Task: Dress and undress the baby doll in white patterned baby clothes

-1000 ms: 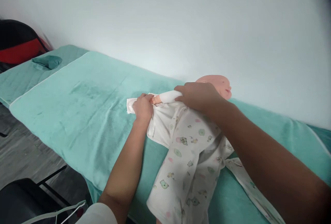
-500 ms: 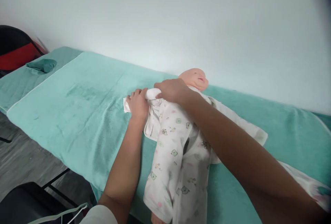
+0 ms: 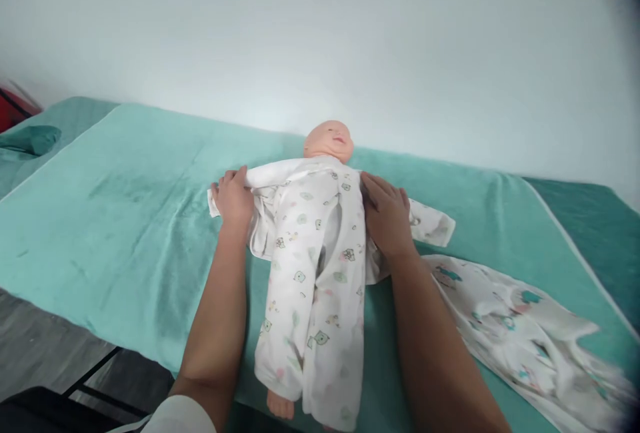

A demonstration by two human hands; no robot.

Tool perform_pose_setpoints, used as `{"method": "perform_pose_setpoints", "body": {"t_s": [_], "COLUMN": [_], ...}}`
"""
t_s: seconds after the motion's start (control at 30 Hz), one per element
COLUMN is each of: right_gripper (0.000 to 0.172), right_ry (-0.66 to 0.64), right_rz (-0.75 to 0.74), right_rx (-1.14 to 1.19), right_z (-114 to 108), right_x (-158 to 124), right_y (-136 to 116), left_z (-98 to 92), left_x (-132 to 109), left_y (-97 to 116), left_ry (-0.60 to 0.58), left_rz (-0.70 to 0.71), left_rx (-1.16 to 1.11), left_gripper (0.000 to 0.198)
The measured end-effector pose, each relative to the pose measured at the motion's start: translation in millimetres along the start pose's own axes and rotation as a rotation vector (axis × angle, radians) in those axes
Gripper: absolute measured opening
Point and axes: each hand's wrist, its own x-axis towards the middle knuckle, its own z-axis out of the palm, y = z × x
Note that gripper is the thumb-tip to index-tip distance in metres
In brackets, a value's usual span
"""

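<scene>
A baby doll (image 3: 329, 139) lies face up in the middle of the bed, its head toward the wall. White baby clothes (image 3: 320, 246) with small animal prints cover its body and legs; one bare foot (image 3: 280, 405) sticks out at the near end. My left hand (image 3: 234, 198) is closed around the white sleeve (image 3: 275, 173) on the left, with the cuff showing beyond my fingers. At the doll's other side, my right hand (image 3: 387, 213) has its fingers bent against the clothes beside the chest. A printed sleeve (image 3: 433, 223) lies flat beyond that hand.
A green towelling cover (image 3: 145, 219) spreads over the bed, which stands against a white wall (image 3: 320, 33). Another printed white cloth (image 3: 520, 333) lies crumpled at the right. A face hole (image 3: 33, 141) is at the left end, and a dark seat (image 3: 45, 413) stands below.
My right hand has moved from the left sleeve across to the doll's right side. My left hand stays on the sleeve. The view has turned right, bringing more of the crumpled cloth into sight.
</scene>
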Motion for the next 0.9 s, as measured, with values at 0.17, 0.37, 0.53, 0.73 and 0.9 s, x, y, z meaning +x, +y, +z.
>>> {"method": "perform_pose_setpoints", "body": {"t_s": [0.17,0.37,0.53,0.73,0.9], "right_gripper": [0.061,0.060,0.056,0.054,0.052], "right_ry": [0.112,0.108,0.040,0.045,0.041], "right_rz": [0.151,0.273,0.422,0.592,0.604], "right_rx": [-0.025,-0.005,-0.033,-0.004,0.003], "right_z": [-7.0,-8.4,-12.4,-15.4,-15.1], "right_x": [-3.6,5.6,4.6,5.2,5.2], "right_y": [24.1,18.8,7.2,4.8,5.1], "left_z": [2.4,6.1,7.8,6.3,7.1], "left_x": [0.1,-1.6,-1.3,-1.0,-1.3], "left_y": [0.8,1.7,2.0,6.9,7.5], "left_ry": [0.021,0.058,0.063,0.037,0.031], "left_rz": [0.015,0.074,0.121,0.102,0.102], "left_rx": [0.008,0.068,0.057,0.062,0.059], "left_gripper": [0.060,0.059,0.062,0.064,0.063]}}
